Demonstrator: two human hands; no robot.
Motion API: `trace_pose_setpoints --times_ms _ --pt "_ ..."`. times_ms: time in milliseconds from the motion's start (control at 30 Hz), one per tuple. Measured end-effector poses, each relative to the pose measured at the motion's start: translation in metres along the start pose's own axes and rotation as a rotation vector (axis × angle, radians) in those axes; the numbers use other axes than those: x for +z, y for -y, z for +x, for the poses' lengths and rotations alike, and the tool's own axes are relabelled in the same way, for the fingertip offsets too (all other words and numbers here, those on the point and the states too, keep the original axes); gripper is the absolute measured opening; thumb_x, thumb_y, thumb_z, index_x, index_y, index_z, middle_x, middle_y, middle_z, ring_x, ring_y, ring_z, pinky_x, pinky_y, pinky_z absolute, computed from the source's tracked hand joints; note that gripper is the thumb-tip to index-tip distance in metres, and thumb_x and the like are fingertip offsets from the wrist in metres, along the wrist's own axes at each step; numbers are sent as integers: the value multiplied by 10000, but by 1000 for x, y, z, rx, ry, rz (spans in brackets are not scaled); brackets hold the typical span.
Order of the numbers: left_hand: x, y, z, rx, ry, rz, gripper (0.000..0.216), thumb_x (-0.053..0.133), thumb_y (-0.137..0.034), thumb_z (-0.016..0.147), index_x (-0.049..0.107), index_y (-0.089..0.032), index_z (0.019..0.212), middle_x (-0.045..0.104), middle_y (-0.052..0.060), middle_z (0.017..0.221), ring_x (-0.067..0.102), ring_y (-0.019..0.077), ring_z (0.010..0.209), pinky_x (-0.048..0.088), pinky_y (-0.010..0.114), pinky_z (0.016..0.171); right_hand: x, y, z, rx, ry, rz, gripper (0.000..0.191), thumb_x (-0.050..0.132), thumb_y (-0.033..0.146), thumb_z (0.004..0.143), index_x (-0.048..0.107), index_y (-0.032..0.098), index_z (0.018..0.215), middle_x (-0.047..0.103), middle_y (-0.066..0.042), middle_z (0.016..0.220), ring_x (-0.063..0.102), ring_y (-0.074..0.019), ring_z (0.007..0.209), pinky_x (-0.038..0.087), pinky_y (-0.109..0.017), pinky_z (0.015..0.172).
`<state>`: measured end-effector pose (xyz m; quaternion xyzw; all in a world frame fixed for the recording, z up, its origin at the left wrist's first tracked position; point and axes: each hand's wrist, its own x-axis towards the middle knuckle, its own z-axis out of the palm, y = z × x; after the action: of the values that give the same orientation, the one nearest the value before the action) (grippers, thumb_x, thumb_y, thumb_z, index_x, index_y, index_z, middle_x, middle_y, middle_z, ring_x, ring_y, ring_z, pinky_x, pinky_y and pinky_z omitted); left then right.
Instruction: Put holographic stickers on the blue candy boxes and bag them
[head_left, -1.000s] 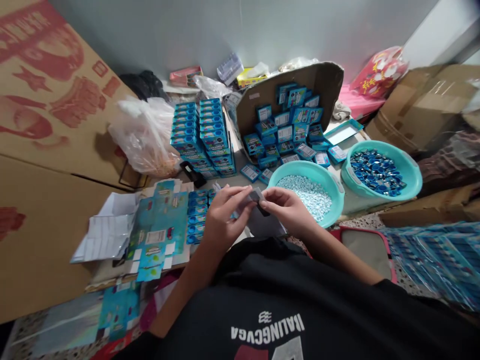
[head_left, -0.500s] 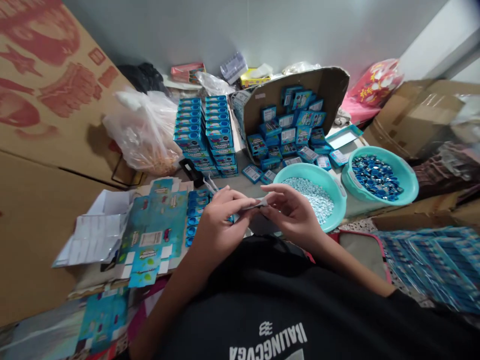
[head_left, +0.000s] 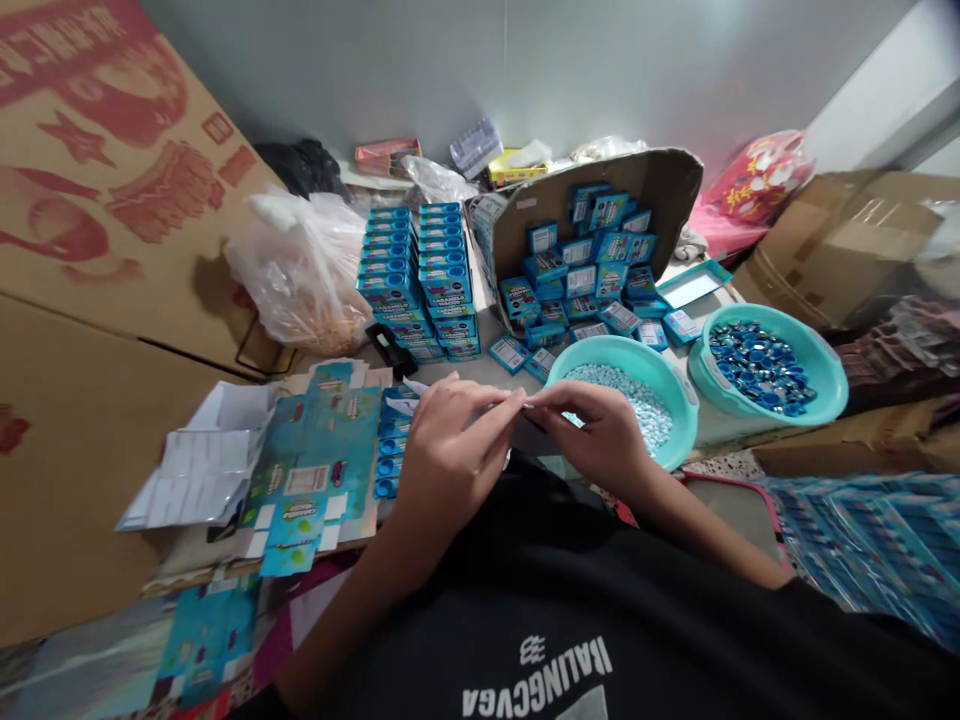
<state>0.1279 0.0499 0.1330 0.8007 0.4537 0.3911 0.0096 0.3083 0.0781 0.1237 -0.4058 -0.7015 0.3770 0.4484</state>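
My left hand (head_left: pixel 450 455) and my right hand (head_left: pixel 596 435) meet in front of my chest, fingertips pinched on a small flat carton piece (head_left: pixel 523 404) seen nearly edge-on. Both hands are closed on it. Just beyond my right hand stands a teal bowl (head_left: pixel 675 385) of small pale blue pellets (head_left: pixel 637 400). Left of my left hand lie flat unfolded blue cartons (head_left: pixel 315 460) and a short row of small blue boxes (head_left: pixel 390 440).
A second teal bowl (head_left: pixel 821 395) holds dark blue caps. Stacked blue boxes (head_left: pixel 420 275) stand at the back. An open cardboard box (head_left: pixel 660 180) spills finished boxes. A plastic bag (head_left: pixel 300 265) and large cardboard sheets (head_left: pixel 90 250) are left; blue flat packs (head_left: pixel 877 540) lie right.
The carton piece has turned from a dark face toward me to nearly edge-on. My fingertips have closed together on it; the view shifted slightly.
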Motion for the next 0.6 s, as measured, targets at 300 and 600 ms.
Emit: trace_pose_setpoints --times_ms 300,600 --pt "10 5 -12 55 -149 94 410 676 -44 787 642 -188 1170 721 85 1119 651 231 1040 540 398 903 10 -5 7 -2 -28 97 96 651 176 857 732 198 902 757 -34 835 698 -131 704 571 -232 637" --pt "11 10 -18 54 -161 84 365 701 -64 782 647 -186 1121 734 67 1091 661 213 1005 544 389 888 11 -12 12 22 40 156 113 667 218 852 735 193 939 760 -53 863 712 -151 734 591 -256 643"
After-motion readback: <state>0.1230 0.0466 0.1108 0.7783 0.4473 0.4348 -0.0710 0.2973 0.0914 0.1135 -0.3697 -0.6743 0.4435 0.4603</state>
